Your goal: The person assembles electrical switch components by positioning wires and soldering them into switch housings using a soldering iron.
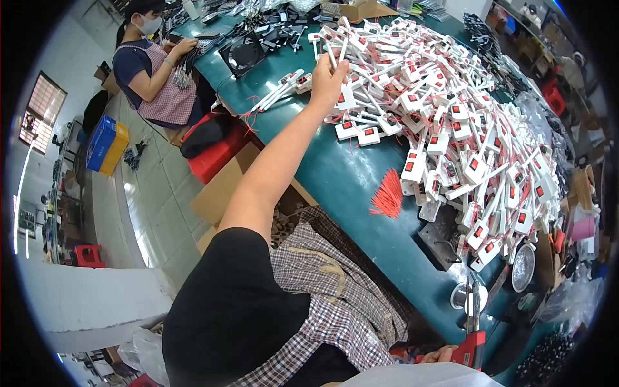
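My left hand [329, 80] reaches out to the near left edge of a big pile of white plastic switch housings [438, 97]. Its fingers are closed around slim white stems that stick up past them; which housing they belong to is hidden. Many housings carry a red rocker switch and thin red wires. At the bottom right my right hand [440, 355], partly cut off by pale cloth, grips a red-handled soldering gun [469, 351] with its metal tip pointing up. A solder spool [459, 298] lies just beyond the tip.
A bundle of short red wires [387, 195] lies on the green table [342, 187]. Several white stemmed parts [278, 91] sit left of the pile. A dark metal block [440, 245] and a round metal dish [523, 267] are at right. A co-worker [155, 77] handles dark parts at far left.
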{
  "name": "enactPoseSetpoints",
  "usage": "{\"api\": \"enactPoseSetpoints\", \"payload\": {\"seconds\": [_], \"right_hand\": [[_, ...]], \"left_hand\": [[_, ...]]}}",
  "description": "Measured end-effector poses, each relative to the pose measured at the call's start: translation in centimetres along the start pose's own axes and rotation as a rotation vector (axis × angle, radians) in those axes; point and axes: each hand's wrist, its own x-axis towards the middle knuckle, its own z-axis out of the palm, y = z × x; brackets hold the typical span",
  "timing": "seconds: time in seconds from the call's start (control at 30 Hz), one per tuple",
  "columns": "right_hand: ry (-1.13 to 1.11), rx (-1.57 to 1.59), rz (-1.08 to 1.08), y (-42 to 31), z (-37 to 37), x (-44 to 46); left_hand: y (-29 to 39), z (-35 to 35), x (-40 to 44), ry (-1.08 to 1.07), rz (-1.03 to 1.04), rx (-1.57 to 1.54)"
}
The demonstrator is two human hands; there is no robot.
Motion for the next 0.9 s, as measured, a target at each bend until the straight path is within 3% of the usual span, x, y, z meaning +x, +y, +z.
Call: {"api": "enactPoseSetpoints", "payload": {"seconds": [0.17, 0.27, 0.33, 0.4, 0.53, 0.8, 0.9], "right_hand": [[0.003, 0.005, -0.029, -0.9, 0.7, 0.1], [-0.009, 0.039, -0.025, -1.1, 0.6, 0.1], [-0.042, 0.006, -0.062, -1.0, 0.5, 0.3], [-0.018, -0.030, -0.040, -1.1, 0.7, 0.0], [0.028, 0.066, 0.015, 0.2, 0.3, -0.1], [-0.001, 0.015, -0.024, -1.0, 0.8, -0.6], [-0.055, 0.032, -0.054, 0.5, -0.2, -0.5]], "left_hand": [[0.8, 0.1, 0.1, 0.019, 0.024, -0.115], [1.2, -0.3, 0.1, -0.116, -0.033, -0.030], [3.7, -0.1, -0.4, -0.291, 0.165, 0.425], [1.4, 0.9, 0.5, -0.279, 0.340, 0.615], [1.9, 2.1, 0.1, -0.390, 0.292, 0.789], [2.9, 2.0, 0.9, -0.208, 0.294, 0.731], [2.2, 2.6, 1.4, -0.259, 0.265, 0.930]]}}
